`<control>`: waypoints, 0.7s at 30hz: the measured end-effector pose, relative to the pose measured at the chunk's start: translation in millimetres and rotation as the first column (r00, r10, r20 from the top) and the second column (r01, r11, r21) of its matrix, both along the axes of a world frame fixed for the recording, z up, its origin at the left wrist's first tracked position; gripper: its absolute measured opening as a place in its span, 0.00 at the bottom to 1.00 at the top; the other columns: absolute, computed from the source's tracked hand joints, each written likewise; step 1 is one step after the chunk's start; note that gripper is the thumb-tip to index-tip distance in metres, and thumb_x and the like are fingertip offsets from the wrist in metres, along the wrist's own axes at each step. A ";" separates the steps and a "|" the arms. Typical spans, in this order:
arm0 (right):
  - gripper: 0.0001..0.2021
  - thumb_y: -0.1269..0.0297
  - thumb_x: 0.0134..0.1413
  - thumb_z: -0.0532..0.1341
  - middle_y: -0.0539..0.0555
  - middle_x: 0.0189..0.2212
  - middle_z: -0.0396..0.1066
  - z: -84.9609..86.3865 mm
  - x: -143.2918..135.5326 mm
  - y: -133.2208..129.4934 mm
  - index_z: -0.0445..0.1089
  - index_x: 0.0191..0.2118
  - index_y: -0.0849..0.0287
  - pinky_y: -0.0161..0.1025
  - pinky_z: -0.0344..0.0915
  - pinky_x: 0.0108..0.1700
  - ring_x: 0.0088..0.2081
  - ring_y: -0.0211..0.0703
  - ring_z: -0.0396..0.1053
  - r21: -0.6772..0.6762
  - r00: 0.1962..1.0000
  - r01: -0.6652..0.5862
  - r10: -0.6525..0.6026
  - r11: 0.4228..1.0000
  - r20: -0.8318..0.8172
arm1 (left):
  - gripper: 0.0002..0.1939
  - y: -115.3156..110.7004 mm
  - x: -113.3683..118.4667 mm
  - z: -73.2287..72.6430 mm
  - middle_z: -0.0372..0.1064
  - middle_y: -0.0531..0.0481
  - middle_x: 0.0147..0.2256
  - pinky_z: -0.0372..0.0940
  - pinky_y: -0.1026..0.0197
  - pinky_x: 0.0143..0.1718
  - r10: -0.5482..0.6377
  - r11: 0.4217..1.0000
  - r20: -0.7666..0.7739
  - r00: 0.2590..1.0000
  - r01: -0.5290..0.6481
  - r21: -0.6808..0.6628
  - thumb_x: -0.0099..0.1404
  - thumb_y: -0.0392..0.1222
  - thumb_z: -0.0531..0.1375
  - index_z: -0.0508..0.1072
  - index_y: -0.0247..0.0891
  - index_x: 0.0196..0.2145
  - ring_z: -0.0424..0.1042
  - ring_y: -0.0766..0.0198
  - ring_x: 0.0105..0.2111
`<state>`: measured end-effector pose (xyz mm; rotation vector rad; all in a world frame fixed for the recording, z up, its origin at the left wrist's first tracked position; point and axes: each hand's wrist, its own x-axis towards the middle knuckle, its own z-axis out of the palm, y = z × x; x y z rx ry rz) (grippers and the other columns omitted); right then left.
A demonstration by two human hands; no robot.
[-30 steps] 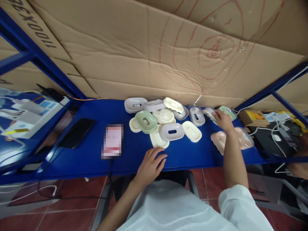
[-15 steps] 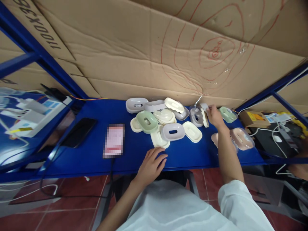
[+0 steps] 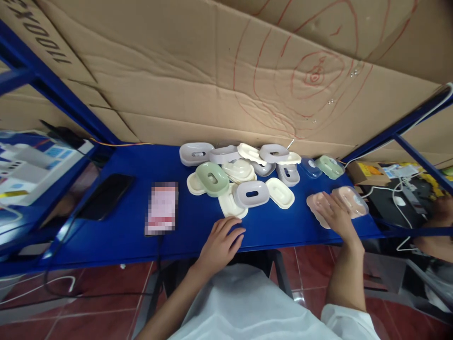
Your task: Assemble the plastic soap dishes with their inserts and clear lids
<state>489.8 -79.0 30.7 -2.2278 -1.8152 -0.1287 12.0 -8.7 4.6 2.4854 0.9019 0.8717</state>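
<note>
My left hand (image 3: 222, 242) rests at the table's front edge with fingers loosely apart, holding nothing. Just beyond it are a cream oval soap dish piece (image 3: 231, 208) and a grey soap dish (image 3: 253, 194) with a slot. At the right, my right hand (image 3: 334, 215) lies spread over a pink soap dish piece (image 3: 313, 204), partly covering it; I cannot tell how firmly it touches. A second pink soap dish (image 3: 354, 202) sits beside that hand. Behind are a green soap dish (image 3: 330, 166) and a clear plastic cover (image 3: 310, 167).
Several grey, cream and green dishes lie heaped mid-table, including a green one (image 3: 212, 179). A phone with a blurred screen (image 3: 162, 208) and a black phone (image 3: 106, 196) lie left. A cardboard panel (image 3: 159, 85) stands behind; a small box (image 3: 371, 174) is at right.
My right hand has come back from the rear of the table to the pink dishes. A grey dish and a cream piece now rest atop the rear right of the heap. My left hand stays put.
</note>
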 end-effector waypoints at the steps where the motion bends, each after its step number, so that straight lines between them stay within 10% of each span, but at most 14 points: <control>1: 0.30 0.45 0.70 0.55 0.59 0.68 0.68 -0.6 -3.1 1.8 0.61 0.72 0.48 0.65 0.66 0.67 0.72 0.64 0.61 0.026 0.999 -0.019 0.020 0.999 -0.034 | 0.10 0.2 0.1 -0.1 0.75 0.44 0.56 0.67 0.46 0.61 -0.008 1.000 -0.002 1.000 0.008 0.004 0.77 0.38 0.58 0.78 0.44 0.51 0.72 0.52 0.60; 5: 0.28 0.46 0.74 0.50 0.58 0.66 0.71 15.0 -21.8 45.3 0.63 0.71 0.50 0.56 0.68 0.67 0.68 0.56 0.68 0.075 0.972 -0.072 0.087 0.995 -0.220 | 0.10 -0.6 -0.3 -2.4 0.74 0.44 0.56 0.67 0.46 0.61 -0.015 1.000 -0.003 1.000 0.015 0.016 0.77 0.37 0.58 0.78 0.43 0.51 0.71 0.52 0.60; 9: 0.25 0.48 0.74 0.49 0.61 0.63 0.73 28.3 -37.2 82.6 0.71 0.64 0.54 0.60 0.65 0.66 0.65 0.62 0.69 0.172 0.999 -0.026 0.033 0.985 -0.036 | 0.10 -3.1 -0.6 -5.5 0.74 0.43 0.57 0.67 0.46 0.61 0.015 1.000 0.004 1.000 -0.015 0.021 0.77 0.37 0.58 0.77 0.42 0.51 0.72 0.52 0.60; 21: 0.24 0.47 0.73 0.51 0.64 0.48 0.82 -0.4 -81.2 34.5 0.73 0.64 0.49 0.60 0.69 0.54 0.51 0.65 0.79 0.085 0.996 -0.004 -0.004 0.996 0.091 | 0.10 -0.7 -0.7 -1.6 0.75 0.43 0.56 0.67 0.46 0.59 -0.003 1.000 -0.002 1.000 0.003 -0.012 0.77 0.37 0.58 0.77 0.43 0.51 0.72 0.52 0.59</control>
